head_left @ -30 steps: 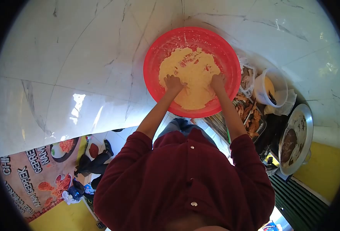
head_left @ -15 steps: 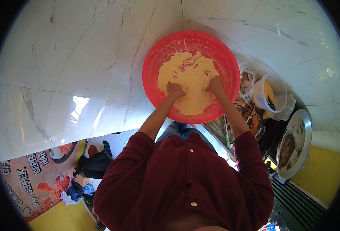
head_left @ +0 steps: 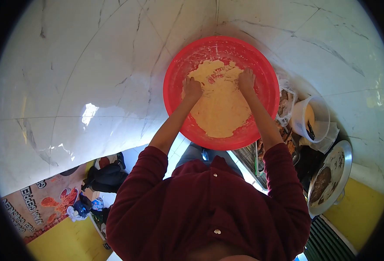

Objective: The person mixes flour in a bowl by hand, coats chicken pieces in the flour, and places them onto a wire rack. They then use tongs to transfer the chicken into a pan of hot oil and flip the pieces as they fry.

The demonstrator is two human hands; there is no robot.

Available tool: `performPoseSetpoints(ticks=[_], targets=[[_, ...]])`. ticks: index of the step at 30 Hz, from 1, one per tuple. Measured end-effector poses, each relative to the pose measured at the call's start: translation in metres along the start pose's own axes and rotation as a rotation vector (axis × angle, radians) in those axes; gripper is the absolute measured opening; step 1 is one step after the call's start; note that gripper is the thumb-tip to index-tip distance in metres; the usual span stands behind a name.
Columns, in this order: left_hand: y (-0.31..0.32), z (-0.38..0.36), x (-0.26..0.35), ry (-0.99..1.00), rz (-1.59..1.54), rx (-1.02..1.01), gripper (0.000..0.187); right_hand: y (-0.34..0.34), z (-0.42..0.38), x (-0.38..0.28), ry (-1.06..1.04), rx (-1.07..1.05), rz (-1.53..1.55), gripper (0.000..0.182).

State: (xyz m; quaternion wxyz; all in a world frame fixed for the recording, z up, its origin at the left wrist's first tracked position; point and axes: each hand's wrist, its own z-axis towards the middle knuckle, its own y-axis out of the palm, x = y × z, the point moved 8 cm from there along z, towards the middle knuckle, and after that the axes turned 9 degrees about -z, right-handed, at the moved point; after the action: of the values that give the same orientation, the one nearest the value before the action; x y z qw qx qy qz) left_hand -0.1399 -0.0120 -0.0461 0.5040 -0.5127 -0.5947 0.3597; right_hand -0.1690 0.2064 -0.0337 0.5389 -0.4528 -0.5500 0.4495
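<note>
A wide red basin point(head_left: 265, 117) holds pale yellow flour point(head_left: 220, 113), spread over its floor with streaks of red showing through near the far side. My left hand point(head_left: 193, 88) is at the left edge of the flour, its fingers bent and partly apart, touching it. On the right side, my right hand point(head_left: 247, 80) rests at the flour's far right edge with fingers somewhat apart. The fingertips of both hands are hard to make out. Neither hand visibly lifts anything.
Right of the basin are a plastic bag point(head_left: 287, 102), a clear tub point(head_left: 322, 119) with yellowish contents and a dark utensil, and a tray of brown pieces point(head_left: 290, 143). A large round metal pan point(head_left: 344, 167) stands farther right. Tiled walls point(head_left: 92, 65) surround the basin's far side.
Both hands have moved forward and outward, from the near middle of the flour to its far sides. The flour now lies in a narrower, longer patch. The camera view has shifted slightly.
</note>
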Motion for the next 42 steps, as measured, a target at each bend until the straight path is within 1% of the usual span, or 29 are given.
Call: performPoseSetpoints(ticks=[1, 2, 4, 5, 7, 8, 10, 11, 13, 14, 16, 20, 22, 23, 25, 26, 28, 29, 30, 31, 32, 33, 34, 35, 37, 38, 40, 41, 42], targets=[[-0.002, -0.003, 0.006, 0.033, 0.022, -0.009, 0.031, 0.0, -0.001, -0.002, -0.005, 0.034, -0.029, 0.024], [0.0, -0.005, 0.007, 0.029, 0.021, -0.014, 0.031, 0.009, 0.0, -0.001, -0.009, 0.029, -0.029, 0.024], [0.004, -0.007, 0.015, 0.115, 0.123, -0.027, 0.041, 0.023, 0.001, 0.001, -0.016, 0.183, -0.008, 0.023], [0.008, -0.005, 0.013, 0.113, 0.122, -0.03, 0.041, 0.02, 0.001, 0.001, -0.018, 0.18, -0.007, 0.023], [0.01, -0.002, 0.013, 0.153, 0.171, 0.043, 0.041, 0.019, 0.0, 0.001, -0.034, 0.09, 0.041, 0.021], [0.011, -0.001, 0.013, 0.151, 0.173, 0.038, 0.041, 0.026, 0.001, 0.002, -0.035, 0.086, 0.044, 0.021], [0.0, -0.001, 0.01, 0.127, 0.068, 0.156, 0.039, 0.047, 0.006, -0.003, -0.104, 0.05, 0.052, 0.023], [0.002, 0.0, 0.01, 0.127, 0.07, 0.153, 0.039, 0.043, 0.004, -0.004, -0.104, 0.047, 0.054, 0.023], [0.01, 0.001, 0.011, 0.098, 0.1, 0.075, 0.032, 0.025, -0.007, -0.012, -0.165, 0.083, 0.096, 0.022], [0.011, -0.002, 0.014, 0.098, 0.099, 0.074, 0.032, 0.026, -0.011, -0.015, -0.165, 0.082, 0.096, 0.022], [0.017, -0.01, 0.023, 0.143, 0.155, 0.039, 0.036, 0.034, -0.022, -0.032, -0.259, 0.007, 0.007, 0.018], [0.043, -0.028, 0.035, 0.174, 0.219, 0.008, 0.034, 0.023, -0.057, -0.049, -0.296, 0.032, 0.051, 0.017], [0.049, -0.046, 0.048, 0.197, 0.28, 0.043, 0.035, 0.03, -0.074, -0.051, -0.227, -0.073, -0.068, 0.021], [0.05, -0.054, 0.056, 0.199, 0.281, 0.047, 0.035, 0.031, -0.083, -0.054, -0.224, -0.07, -0.069, 0.021], [0.072, -0.068, 0.058, 0.086, 0.191, -0.238, 0.03, 0.056, -0.101, -0.058, -0.179, -0.307, 0.059, 0.029], [0.066, -0.074, 0.061, 0.088, 0.193, -0.234, 0.03, 0.052, -0.102, -0.059, -0.176, -0.303, 0.06, 0.029], [0.056, -0.088, 0.064, 0.017, 0.037, -0.362, 0.037, 0.057, -0.115, -0.056, -0.123, -0.586, 0.123, 0.032], [0.046, -0.089, 0.064, 0.021, 0.038, -0.359, 0.037, 0.085, -0.107, -0.047, -0.119, -0.583, 0.123, 0.032], [0.046, -0.092, 0.057, -0.017, -0.081, -0.512, 0.041, 0.138, -0.1, -0.056, -0.452, -0.627, 0.192, 0.034], [0.049, -0.095, 0.049, -0.054, -0.2, -0.665, 0.045, 0.162, -0.108, -0.068, -0.786, -0.66, 0.26, 0.039], [0.062, -0.081, 0.027, -0.049, -0.197, -0.664, 0.045, 0.123, -0.133, -0.029, -0.781, -0.658, 0.261, 0.039], [0.094, -0.072, 0.018, 0.111, -0.508, -0.817, 0.047, 0.071, -0.131, -0.026, -0.578, -0.779, 0.421, 0.042], [0.105, -0.073, 0.021, 0.275, -0.823, -0.959, 0.05, 0.018, -0.123, -0.023, -0.368, -0.891, 0.576, 0.046], [0.085, -0.081, 0.025, 0.278, -0.82, -0.961, 0.05, 0.031, -0.121, -0.019, -0.364, -0.89, 0.579, 0.046], [0.023, -0.082, 0.005, 0.065, -0.125, -0.657, 0.051, 0.065, -0.102, 0.005, -0.316, -0.698, 0.148, 0.051], [0.029, -0.081, 0.003, 0.067, -0.124, -0.655, 0.051, 0.056, -0.104, 0.005, -0.314, -0.696, 0.149, 0.051], [0.036, -0.066, -0.009, -0.057, -0.19, -0.446, 0.055, 0.019, -0.099, 0.028, 0.018, -0.515, 0.159, 0.036], [0.037, -0.069, -0.003, -0.055, -0.19, -0.447, 0.055, 0.019, -0.106, 0.024, 0.02, -0.515, 0.159, 0.036], [0.033, -0.072, 0.007, -0.047, -0.143, -0.377, 0.055, 0.012, -0.107, 0.024, 0.055, -0.378, 0.056, 0.032]])
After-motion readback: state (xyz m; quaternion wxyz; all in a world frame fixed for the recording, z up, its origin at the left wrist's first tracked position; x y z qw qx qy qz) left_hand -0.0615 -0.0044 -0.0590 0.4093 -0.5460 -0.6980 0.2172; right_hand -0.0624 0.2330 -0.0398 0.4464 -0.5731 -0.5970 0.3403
